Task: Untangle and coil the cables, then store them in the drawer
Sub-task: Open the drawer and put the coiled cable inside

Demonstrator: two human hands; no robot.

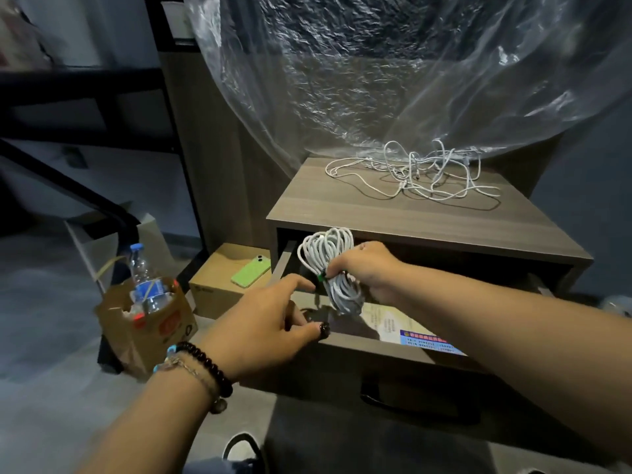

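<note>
Head view, looking down on a wood-grain nightstand (pixel 410 213) with its top drawer (pixel 376 350) pulled open toward the camera.

Right hand (pixel 369 268): fingers curled round a white coil (pixel 333 265) at its waist, held over the open drawer near its back left corner. The coil is a long, narrow bundle of many round, smooth loops; its long axis runs from about 11 o'clock at the upper loop end to 5 o'clock at the lower end, which hangs down toward the drawer floor. A green tie (pixel 321 277) sits at the gripped waist.

Left hand (pixel 270 323): reaching to the drawer's left front corner, fingers extended and loosely spread, thumb on the front edge. It holds nothing. Dark beaded bracelets (pixel 205 364) circle the wrist.

Inside the drawer lies a flat printed sheet (pixel 420 333), yellow with a blue band.

On the nightstand top, at 12 o'clock from the coil, a loose tangle (pixel 420 172) of thin white cables sprawls flat, its spread running left to right, well apart from the coil.

Crinkled clear plastic sheeting (pixel 376 63) hangs behind the nightstand.

At 9 o'clock from the drawer, on the floor, a cardboard box (pixel 219 285) carries a green phone (pixel 251 271) lying flat. Farther toward 8 o'clock, a torn brown carton (pixel 150 330) holds a clear bottle (pixel 143 278) with a blue cap, upright.

A black handle (pixel 417 405) shows on the lower drawer front.
</note>
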